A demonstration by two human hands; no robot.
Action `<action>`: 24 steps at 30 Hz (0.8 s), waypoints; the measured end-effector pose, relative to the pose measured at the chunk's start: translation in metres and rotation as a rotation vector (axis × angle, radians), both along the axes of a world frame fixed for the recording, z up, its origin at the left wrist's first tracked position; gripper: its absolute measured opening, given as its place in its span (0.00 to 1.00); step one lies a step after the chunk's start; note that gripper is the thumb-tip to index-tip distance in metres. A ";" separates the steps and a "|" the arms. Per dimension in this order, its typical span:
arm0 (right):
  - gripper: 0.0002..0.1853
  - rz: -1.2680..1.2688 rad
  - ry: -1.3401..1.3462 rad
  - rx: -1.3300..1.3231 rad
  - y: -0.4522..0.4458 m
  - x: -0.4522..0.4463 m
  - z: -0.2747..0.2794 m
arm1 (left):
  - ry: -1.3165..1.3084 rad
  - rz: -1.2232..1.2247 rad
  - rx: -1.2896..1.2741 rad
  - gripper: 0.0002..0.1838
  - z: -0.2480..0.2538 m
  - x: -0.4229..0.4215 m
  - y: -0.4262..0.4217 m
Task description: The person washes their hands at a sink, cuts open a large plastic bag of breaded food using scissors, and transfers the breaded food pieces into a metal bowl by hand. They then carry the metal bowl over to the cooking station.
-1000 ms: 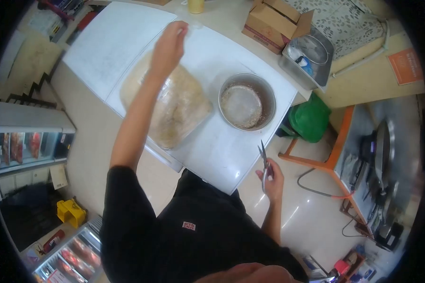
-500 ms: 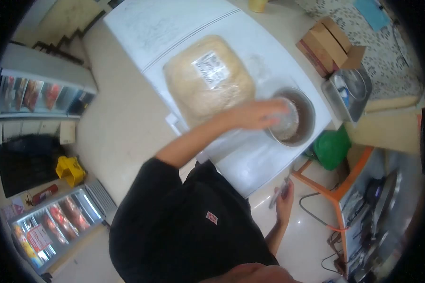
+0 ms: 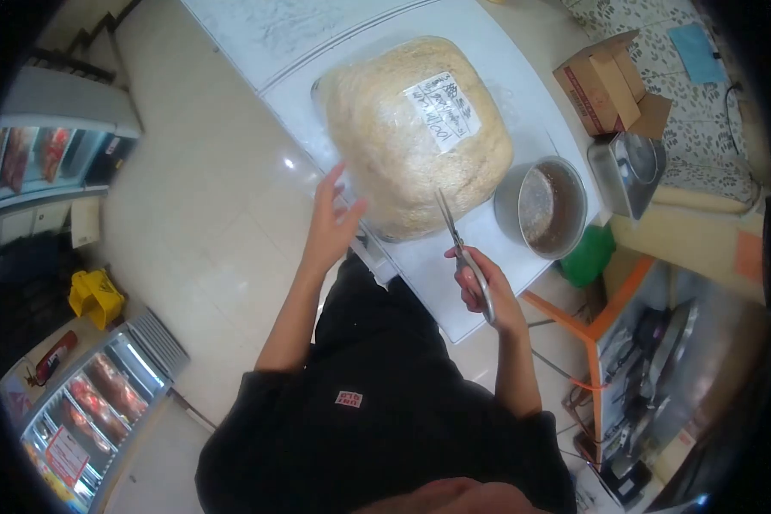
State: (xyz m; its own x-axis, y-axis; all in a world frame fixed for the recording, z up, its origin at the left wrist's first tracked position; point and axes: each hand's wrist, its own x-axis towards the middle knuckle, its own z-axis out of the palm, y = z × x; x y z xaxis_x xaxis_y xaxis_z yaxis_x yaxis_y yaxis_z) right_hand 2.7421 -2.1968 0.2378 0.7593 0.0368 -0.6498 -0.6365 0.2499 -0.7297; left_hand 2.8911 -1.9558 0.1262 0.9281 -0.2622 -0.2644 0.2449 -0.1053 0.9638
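Observation:
A large, clear-wrapped, pale tan block (image 3: 377, 146) with a handwritten white label (image 3: 443, 111) lies on the white surface. My left hand (image 3: 332, 221) is at the block's near left edge, fingers apart, with nothing in it; whether it touches the wrap is unclear. Metal scissors (image 3: 461, 244) are gripped in my right hand (image 3: 481, 283), their blades pointing up toward the block's near side. Right of the block stands a round metal pot (image 3: 510, 206) with residue inside.
Behind the pot are an open cardboard box (image 3: 600, 86) and a metal tray (image 3: 612, 171). A green bin (image 3: 589, 257) and an orange-edged table (image 3: 621, 291) stand at the right. Display freezers (image 3: 103, 411) and a yellow object (image 3: 97, 297) are at the left.
My left hand has moved from over the pot to the block's near left edge. My right hand has brought the scissors up close to the block. The camera view has shifted.

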 end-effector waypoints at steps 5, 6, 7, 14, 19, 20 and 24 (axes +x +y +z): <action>0.23 0.020 0.088 -0.036 0.006 0.009 0.006 | -0.437 -0.085 0.226 0.47 0.015 0.024 -0.049; 0.23 0.008 0.096 -0.049 0.008 0.009 0.007 | -0.427 -0.096 0.233 0.48 0.016 0.025 -0.054; 0.23 0.002 0.098 -0.044 0.009 0.011 0.008 | -0.446 -0.097 0.254 0.49 0.014 0.024 -0.057; 0.26 -0.022 0.047 0.013 0.011 0.016 0.000 | -0.478 -0.115 0.306 0.50 0.005 0.019 -0.059; 0.26 0.046 -0.078 -0.076 0.002 0.016 -0.025 | -0.485 -0.113 0.316 0.51 0.003 0.019 -0.060; 0.24 0.054 -0.077 -0.079 0.000 0.018 -0.030 | -0.480 -0.114 0.322 0.51 0.004 0.018 -0.059; 0.22 0.055 -0.071 -0.052 0.002 0.033 -0.037 | -0.489 -0.102 0.325 0.50 0.003 0.018 -0.060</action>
State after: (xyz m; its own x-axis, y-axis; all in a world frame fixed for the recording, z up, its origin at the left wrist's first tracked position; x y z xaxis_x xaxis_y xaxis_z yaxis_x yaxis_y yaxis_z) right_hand 2.7750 -2.1945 0.2005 0.8014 0.0476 -0.5962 -0.5942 0.1767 -0.7847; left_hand 2.9087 -2.0158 0.1294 0.9366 -0.3339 0.1060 -0.2467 -0.4137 0.8764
